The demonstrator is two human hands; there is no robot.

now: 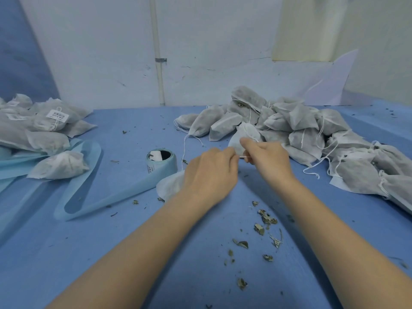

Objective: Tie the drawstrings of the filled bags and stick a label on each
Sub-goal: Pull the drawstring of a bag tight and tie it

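A white filled drawstring bag stands at the table's middle, its gathered top just past my fingers. My left hand and my right hand meet over it, each pinching the thin white drawstring stretched between them. Another white bag lies partly hidden under my left wrist. A pale blue label roll stands to the left of my hands, its backing strip trailing toward the near left.
A heap of several filled bags with loose strings covers the right side. Labelled bags are piled at the far left. Dried leaf crumbs lie scattered on the blue table cover near my right forearm.
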